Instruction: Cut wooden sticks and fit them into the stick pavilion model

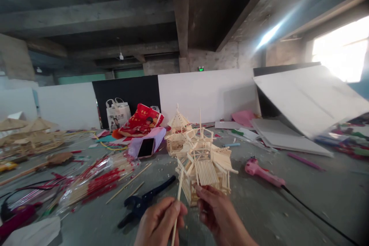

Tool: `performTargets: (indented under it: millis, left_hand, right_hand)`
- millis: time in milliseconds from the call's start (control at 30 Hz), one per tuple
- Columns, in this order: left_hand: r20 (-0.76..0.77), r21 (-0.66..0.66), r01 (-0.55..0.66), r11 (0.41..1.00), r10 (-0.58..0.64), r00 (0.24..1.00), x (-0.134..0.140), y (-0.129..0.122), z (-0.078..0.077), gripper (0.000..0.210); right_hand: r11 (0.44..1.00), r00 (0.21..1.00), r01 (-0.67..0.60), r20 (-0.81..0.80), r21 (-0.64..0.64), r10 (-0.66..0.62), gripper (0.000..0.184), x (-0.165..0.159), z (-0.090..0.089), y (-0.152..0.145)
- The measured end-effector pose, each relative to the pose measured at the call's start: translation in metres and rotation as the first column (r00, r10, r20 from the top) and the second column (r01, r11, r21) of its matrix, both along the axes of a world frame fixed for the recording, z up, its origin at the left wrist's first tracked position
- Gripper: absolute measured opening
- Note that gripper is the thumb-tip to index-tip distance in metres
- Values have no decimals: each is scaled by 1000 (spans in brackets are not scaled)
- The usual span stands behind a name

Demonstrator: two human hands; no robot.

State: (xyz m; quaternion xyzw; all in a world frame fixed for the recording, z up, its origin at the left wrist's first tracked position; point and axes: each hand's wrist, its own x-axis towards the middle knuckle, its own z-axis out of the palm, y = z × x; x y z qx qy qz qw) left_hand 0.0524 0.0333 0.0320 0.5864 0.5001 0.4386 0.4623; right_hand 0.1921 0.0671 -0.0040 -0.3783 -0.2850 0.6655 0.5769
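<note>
Stick pavilion point(208, 173) stands just beyond right hand point(218, 208) — grip unclear — left hand point(160, 220) pinching a thin stick point(180, 186)

The left hand point(159, 219) pinches; the right hand point(218, 210), near it, curls.

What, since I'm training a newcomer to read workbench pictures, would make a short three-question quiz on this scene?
1. Short answer: What does the left hand hold?
2. True or false: The phone lies to the right of the wooden model in front of the hands.
3. Fill the gap: The corded tool lying to the right of that model is ____ in colour.

Key:
1. A thin wooden stick.
2. False; the phone lies to the left of the model.
3. Pink.
</note>
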Motion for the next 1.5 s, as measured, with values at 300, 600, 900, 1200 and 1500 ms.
performTargets:
  millis: [300,600,900,1200,1500]
  left_hand:
    - [-254,355,-30,934,127,959,35,26,12,29]
    - [-342,395,-6,919,153,927,40,29,9,30]
    - [-429,390,-6,921,188,883,44,31,9,32]
    - [-393,376,-4,927,163,905,40,29,11,32]
    - [-213,326,-119,938,196,957,28,17,13,34]
  right_hand:
    - [998,998,-54,-43,21,55,30,5,5,-6]
    - [1000,996,-30,-86,-3,29,32,1,9,-5]
    - [999,996,-31,-80,8,31,33,3,8,-3]
    - [998,993,-58,-101,22,60,26,5,5,-4]
    - [998,998,-67,7,-21,67,31,9,-2,-8]
